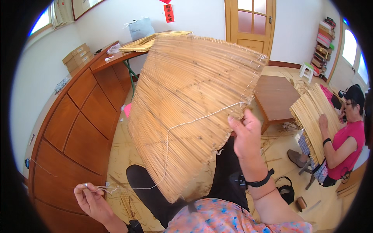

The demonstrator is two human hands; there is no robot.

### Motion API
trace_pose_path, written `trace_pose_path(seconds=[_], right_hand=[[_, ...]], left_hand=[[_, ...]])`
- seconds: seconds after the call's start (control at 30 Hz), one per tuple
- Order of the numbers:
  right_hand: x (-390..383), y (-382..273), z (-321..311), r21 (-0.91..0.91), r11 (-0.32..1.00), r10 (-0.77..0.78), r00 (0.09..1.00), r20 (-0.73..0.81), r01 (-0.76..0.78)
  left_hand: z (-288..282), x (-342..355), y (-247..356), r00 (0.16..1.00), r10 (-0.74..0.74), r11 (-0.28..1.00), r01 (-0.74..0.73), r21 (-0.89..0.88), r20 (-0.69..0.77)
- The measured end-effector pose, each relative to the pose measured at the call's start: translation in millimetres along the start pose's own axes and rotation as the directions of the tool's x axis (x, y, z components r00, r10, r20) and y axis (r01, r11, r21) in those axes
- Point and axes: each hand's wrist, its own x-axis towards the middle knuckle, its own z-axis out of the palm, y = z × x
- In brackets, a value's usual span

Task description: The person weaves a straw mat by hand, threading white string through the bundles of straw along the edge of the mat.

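A large panel of thin straw-coloured sticks (194,89) is held up, tilted, over my legs, with white stitching along its top and right edges. My right hand (244,134) is closed on the panel's right edge, thumb on the front face. A white string (168,139) runs from that edge across the face and down to the lower left. My left hand (89,198), wearing a ring, pinches the string at the lower left, apart from the panel. The panel's lower edge overlaps my black-trousered legs.
A person (347,147) at right holds another stick panel (314,112). Behind are a low wooden table (274,99), a white stool (306,70) and a door. A curved wooden counter (66,124) on the left bears boxes and a bag. Loose sticks litter the floor (124,206).
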Motion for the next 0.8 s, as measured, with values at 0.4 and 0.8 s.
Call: trace_pose_path(seconds=[0.4, 0.8], right_hand=[[19, -105, -86, -0.247, 0.963, -0.107, 0.994, 0.028, 0.111], [77, 15, -22, -0.637, 0.758, 0.170, 0.985, -0.012, -0.139]], left_hand=[[25, 16, -20, 0.956, -0.019, 0.983, 0.071, -0.170, 0.293], [8, 43, -17, 0.977, -0.045, 0.982, 0.081, -0.169, 0.208]])
